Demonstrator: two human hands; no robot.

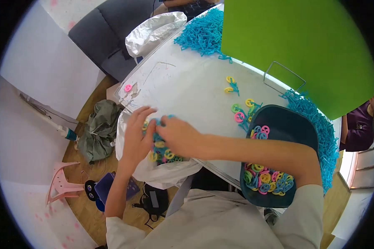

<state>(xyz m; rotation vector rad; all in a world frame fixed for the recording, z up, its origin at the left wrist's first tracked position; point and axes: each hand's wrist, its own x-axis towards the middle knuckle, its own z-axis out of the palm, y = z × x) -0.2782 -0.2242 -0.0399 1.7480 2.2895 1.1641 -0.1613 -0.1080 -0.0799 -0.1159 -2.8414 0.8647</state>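
My left hand [136, 137] and my right hand [179, 135] are close together over the mouth of a white bag [170, 172] at the table's near left edge. Both are curled, with fingertips close together. Bits of teal show between them, but blur hides what they pinch. Below, small spoked plastic wheels [169, 154] in yellow and other colours lie with teal pieces in the bag. Beneath my right forearm stands a dark green bin [274, 111] holding many pink, yellow, green and blue wheels [265, 177].
Teal plastic pieces [203, 31] are heaped at the far edge and down the right side. Loose wheels with teal pieces [239, 117] lie mid-table; a pink wheel [128, 87] lies far left. A green panel [295, 54] stands behind a wire handle. Other people sit beyond.
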